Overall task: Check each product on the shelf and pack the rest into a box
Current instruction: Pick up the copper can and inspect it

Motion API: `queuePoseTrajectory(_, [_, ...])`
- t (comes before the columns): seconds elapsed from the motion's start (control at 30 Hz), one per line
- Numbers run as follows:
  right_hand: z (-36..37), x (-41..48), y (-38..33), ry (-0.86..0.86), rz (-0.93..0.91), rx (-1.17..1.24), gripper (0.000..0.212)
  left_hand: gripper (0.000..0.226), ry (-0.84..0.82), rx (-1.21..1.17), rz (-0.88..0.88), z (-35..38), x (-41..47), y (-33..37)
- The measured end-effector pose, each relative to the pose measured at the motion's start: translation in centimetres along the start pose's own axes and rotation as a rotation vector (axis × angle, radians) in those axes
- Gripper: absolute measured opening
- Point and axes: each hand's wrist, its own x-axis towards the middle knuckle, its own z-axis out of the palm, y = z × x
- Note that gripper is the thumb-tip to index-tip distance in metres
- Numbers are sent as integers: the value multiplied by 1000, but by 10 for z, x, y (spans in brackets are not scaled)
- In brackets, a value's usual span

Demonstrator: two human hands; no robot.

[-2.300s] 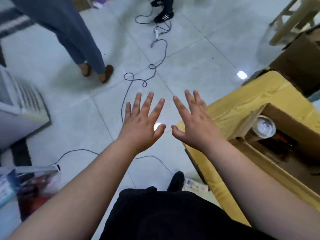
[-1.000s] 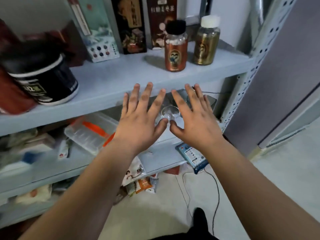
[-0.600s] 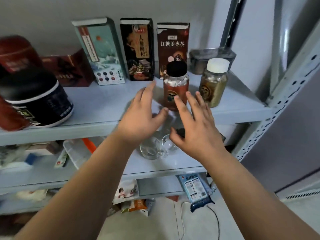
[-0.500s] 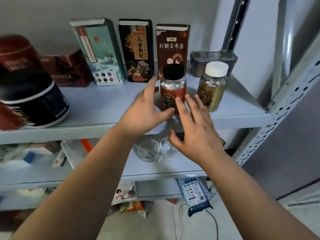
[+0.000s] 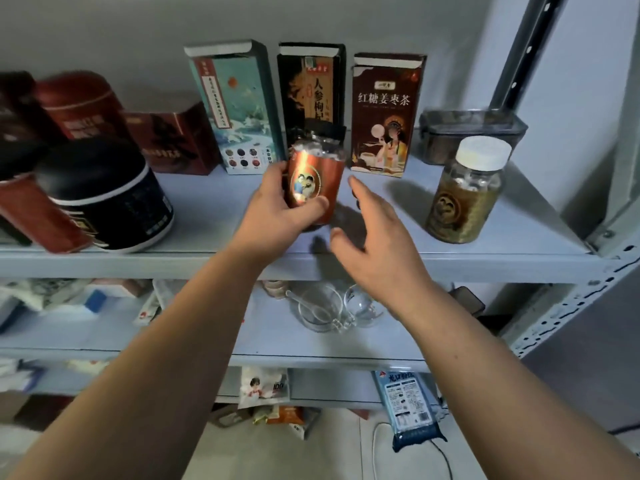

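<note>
While gripped by left hand [image 5: 273, 216], red-labelled jar [image 5: 317, 181]; right hand [image 5: 377, 237] open beside

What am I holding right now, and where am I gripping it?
The left hand grips the red-labelled jar with the black lid around its lower body. The right hand is open beside it, holding nothing.

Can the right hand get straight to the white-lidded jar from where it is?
Probably yes. The right hand is open and empty, and the white-lidded jar stands alone to its right on the upper shelf, with bare shelf between them.
</note>
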Motion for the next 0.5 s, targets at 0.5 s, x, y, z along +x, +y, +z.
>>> queuePoseTrajectory(0.5, [49,73,-25,95,273,725,26,51,-88,-531,-148,-38,23,-31])
